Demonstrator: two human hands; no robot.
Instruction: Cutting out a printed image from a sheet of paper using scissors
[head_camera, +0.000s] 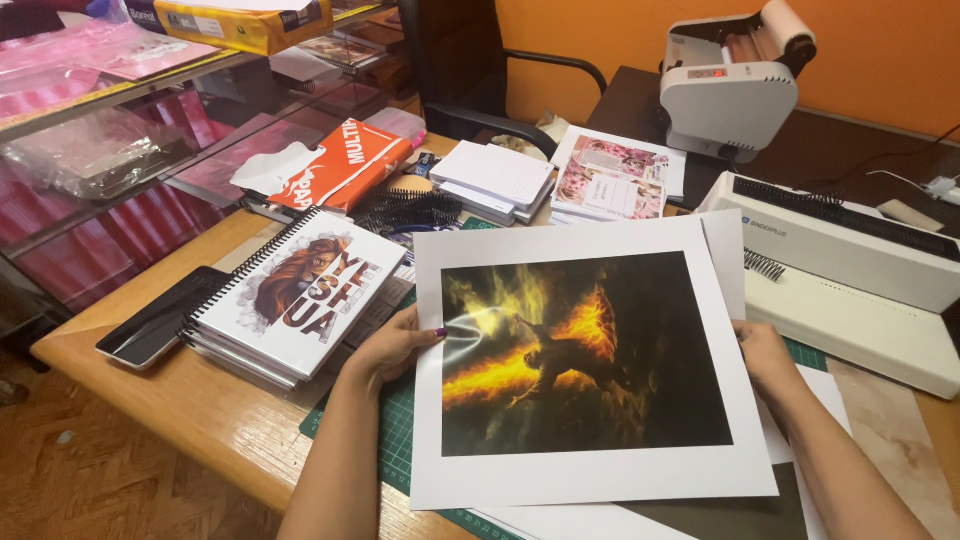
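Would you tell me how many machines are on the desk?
2: a white roll laminator at the back, and a white comb binding machine right of the held print. Others may sit out of view.

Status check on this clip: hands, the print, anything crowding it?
Left hand and right hand grip glossy fire print by its side edges. Print above green cutting mat. Spiral notebooks close left, binding machine right.

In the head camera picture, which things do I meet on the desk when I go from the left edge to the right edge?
Black tablet → stack of spiral notebooks → left hand → large glossy print held by both hands → right hand → white comb binding machine.
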